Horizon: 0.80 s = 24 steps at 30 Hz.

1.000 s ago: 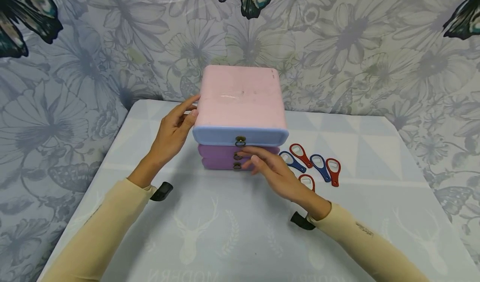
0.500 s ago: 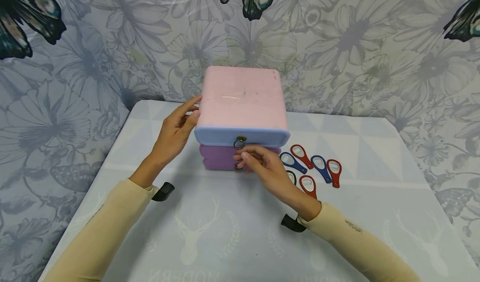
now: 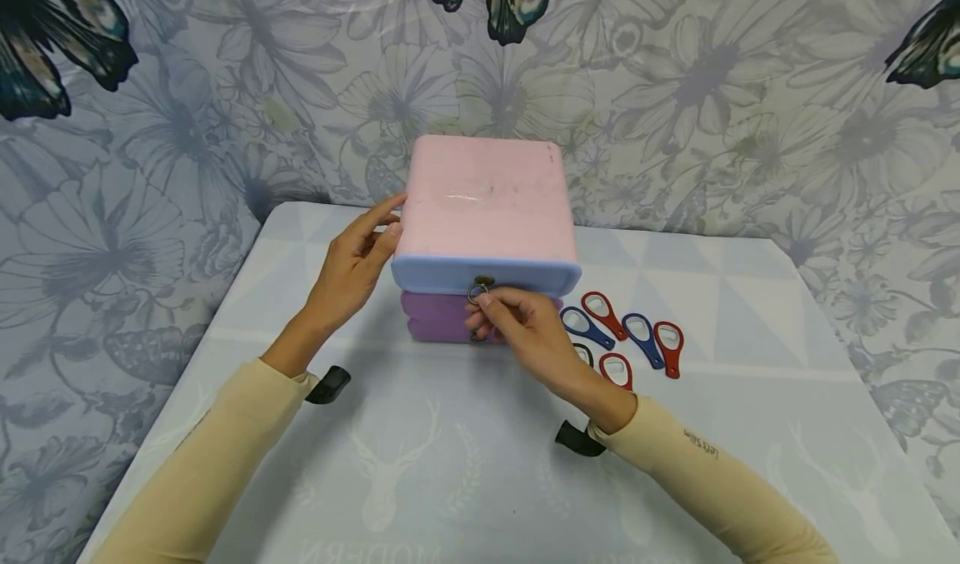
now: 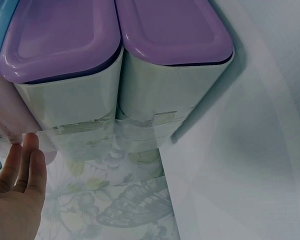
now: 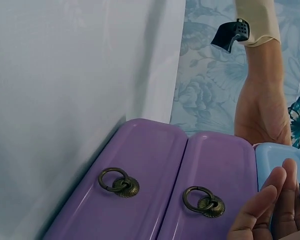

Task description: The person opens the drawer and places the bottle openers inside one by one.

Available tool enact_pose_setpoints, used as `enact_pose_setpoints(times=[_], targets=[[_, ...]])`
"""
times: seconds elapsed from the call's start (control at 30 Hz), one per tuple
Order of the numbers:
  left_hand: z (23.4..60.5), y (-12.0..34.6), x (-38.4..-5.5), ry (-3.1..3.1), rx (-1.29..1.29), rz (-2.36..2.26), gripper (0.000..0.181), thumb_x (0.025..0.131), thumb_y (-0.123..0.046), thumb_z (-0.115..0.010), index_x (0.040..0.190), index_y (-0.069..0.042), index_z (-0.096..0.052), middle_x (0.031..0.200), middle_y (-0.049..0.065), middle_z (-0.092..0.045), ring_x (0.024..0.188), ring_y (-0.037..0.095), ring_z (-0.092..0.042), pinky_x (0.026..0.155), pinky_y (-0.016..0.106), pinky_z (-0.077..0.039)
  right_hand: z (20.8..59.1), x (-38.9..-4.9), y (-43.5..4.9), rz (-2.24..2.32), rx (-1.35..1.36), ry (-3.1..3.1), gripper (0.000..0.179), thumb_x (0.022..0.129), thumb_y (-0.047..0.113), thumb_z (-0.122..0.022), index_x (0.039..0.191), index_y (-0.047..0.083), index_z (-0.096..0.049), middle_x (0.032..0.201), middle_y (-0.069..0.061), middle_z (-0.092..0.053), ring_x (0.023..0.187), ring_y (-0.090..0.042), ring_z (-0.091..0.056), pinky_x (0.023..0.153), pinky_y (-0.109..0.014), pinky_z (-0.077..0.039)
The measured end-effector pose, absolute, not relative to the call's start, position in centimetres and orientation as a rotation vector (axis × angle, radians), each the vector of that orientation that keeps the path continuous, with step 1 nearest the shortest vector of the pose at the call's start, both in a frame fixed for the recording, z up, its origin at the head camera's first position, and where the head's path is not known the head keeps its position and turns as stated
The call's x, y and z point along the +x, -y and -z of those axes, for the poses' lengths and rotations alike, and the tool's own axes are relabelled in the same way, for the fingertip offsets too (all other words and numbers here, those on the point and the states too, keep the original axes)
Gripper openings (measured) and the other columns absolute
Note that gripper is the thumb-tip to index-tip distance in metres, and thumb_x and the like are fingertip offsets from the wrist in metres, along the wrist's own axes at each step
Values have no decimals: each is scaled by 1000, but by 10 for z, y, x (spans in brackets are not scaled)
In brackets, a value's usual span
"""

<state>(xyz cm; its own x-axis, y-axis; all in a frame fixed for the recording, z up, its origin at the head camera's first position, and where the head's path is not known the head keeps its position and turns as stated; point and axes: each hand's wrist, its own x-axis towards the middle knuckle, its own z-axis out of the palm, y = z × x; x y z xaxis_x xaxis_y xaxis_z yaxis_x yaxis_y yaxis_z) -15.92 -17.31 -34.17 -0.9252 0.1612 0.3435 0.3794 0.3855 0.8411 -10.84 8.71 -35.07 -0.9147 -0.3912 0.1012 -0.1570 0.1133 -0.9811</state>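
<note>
A: Where's the drawer unit?
B: Centre of the frame in the head view, standing on the table (image 3: 285, 481). Its pink top (image 3: 487, 206) sits above a blue drawer front (image 3: 442, 275), with two purple drawer fronts (image 3: 435, 306) below.
A: And the right hand (image 3: 536, 331)?
B: Just below centre, in front of the unit. Its grip is together, thumb and forefinger pinching the ring pull (image 3: 476, 292) on the blue front.
A: The left hand (image 3: 351, 262)?
B: Left of centre. That grip is apart: the fingers reach out fairly straight and touch the pink side of the unit.
A: Anything nearby?
B: Right of centre, a loose cluster of small loop-ended items (image 3: 671, 362), red and blue, plus a dark-rimmed one partly hidden by the right hand. Behind it all hangs a flowered backdrop (image 3: 675, 156), with dark butterflies (image 3: 510, 14) along the top of the frame.
</note>
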Motion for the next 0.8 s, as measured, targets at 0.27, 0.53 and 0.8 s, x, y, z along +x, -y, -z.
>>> enact_pose_setpoints(times=[0.27,0.53,0.8], targets=[[342,174,-160,2451,-479,1560,46,107,-37,-46,153,-37,-41,138,8,-57,105,25,-66,77,31,-45,351,-107,-88,1870,-566,-2227,31,105,17,-54,109,-8,-71,94,-20,-74,90,-34,-70,79,-25,-55],[342,173,-160,2467,-466,1546,46,107,-38,-46,153,-38,-40,139,8,-56,102,24,-66,71,30,-44,352,-98,-92,1841,-601,-2261,27,105,18,-55,106,0,-75,91,-11,-76,83,-25,-67,73,-26,-54],[340,172,-158,2461,-477,1544,46,108,-37,-46,153,-39,-41,138,8,-57,97,21,-63,68,29,-42,355,-91,-95,1803,-637,-2310,26,106,20,-53,102,8,-76,88,-10,-76,74,-19,-62,59,-22,-43]])
